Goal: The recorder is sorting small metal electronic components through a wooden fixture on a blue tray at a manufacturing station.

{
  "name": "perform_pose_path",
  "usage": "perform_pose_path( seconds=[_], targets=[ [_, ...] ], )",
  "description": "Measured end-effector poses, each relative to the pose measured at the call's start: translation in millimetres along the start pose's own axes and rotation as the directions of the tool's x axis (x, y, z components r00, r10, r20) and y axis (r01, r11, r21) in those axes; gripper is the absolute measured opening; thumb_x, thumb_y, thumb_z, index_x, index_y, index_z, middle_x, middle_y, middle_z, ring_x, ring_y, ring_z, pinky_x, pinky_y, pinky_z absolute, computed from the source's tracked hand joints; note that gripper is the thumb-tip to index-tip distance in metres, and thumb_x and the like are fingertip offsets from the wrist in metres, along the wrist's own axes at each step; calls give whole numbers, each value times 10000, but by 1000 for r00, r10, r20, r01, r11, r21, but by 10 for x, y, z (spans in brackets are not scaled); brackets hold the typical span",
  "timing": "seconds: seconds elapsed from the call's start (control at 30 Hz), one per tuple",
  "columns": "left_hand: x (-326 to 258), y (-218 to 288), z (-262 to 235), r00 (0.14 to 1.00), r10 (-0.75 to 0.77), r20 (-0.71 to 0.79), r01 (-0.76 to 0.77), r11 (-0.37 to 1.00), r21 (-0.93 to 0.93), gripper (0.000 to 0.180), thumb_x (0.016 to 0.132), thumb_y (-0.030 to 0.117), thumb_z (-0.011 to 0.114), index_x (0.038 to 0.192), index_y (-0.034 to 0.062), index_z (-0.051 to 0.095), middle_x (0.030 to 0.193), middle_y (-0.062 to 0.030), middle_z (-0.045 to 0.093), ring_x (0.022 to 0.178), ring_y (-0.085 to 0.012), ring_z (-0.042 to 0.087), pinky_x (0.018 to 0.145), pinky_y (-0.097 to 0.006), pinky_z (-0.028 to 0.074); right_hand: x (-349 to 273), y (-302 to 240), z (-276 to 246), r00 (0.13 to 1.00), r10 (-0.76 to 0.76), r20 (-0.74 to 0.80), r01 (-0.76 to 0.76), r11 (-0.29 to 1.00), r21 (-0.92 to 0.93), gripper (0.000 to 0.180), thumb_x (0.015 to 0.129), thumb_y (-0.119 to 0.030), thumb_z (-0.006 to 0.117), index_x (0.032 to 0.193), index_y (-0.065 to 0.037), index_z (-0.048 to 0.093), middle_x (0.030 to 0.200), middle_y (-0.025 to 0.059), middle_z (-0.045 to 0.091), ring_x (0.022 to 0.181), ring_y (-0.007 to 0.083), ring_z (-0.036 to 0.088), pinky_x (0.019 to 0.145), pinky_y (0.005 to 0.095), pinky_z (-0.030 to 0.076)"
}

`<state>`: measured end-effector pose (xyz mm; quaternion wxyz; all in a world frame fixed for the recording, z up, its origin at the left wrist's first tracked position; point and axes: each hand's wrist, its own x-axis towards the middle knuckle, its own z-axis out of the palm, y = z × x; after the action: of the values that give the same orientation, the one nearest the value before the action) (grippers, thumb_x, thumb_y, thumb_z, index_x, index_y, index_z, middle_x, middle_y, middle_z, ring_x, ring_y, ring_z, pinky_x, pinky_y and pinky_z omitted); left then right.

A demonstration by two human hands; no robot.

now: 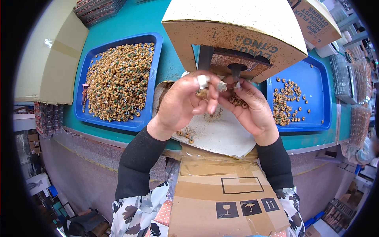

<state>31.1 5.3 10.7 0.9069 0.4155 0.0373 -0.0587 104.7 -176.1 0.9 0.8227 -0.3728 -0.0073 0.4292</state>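
My left hand, with white wrapping on its fingertips, is closed with small tan wire-wound ring coils partly showing among its fingers. Right beside it, my right hand cups several more coils against its palm. Its thumb and fingertips pinch close under the dark spindle of a machine. What sits exactly at the fingertips is too small to make out. Brown dust and a few loose coils lie on the white sheet below my hands.
A cardboard box covers the machine in front. To the left, a blue tray holds a heap of coils with green bits; another blue tray at right holds fewer. A taped carton stands against my front. Stacked racks stand at the back left.
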Motion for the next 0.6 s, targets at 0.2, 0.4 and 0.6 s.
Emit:
perform_pose_path(
  seconds=[0.2, 0.4, 0.6],
  targets=[
    [-4, -89, 124, 980, 199, -4, -130, 655, 744, 251, 807, 153, 672, 987, -7, 603, 864, -60, 590, 637, -130, 547, 554, -253, 437, 30, 59, -75, 1000, 27, 0, -27, 996, 88, 306, 976, -110, 427, 1248, 26, 461, 1232, 161, 543, 1101, 262, 557, 971, 412, 463],
    [-13, -174, 98, 930, 310, 200, -256, 152, 955, 202, 761, 146, 715, 913, 43, 629, 908, -78, 605, 682, -189, 601, 613, -304, 496, 45, 65, -51, 994, 30, 108, -40, 994, 100, 332, 989, -156, 405, 1266, 19, 460, 1267, 173, 527, 1109, 259, 552, 973, 407, 459],
    [4, -122, 105, 953, 264, 149, -215, 241, 946, 160, 743, 128, 699, 871, 49, 647, 801, -80, 610, 649, -211, 605, 588, -320, 498, 35, 46, -76, 994, 77, 81, -81, 995, 52, 337, 979, -199, 456, 1244, 6, 491, 1239, 153, 548, 1096, 231, 562, 956, 374, 464]
  ],
)
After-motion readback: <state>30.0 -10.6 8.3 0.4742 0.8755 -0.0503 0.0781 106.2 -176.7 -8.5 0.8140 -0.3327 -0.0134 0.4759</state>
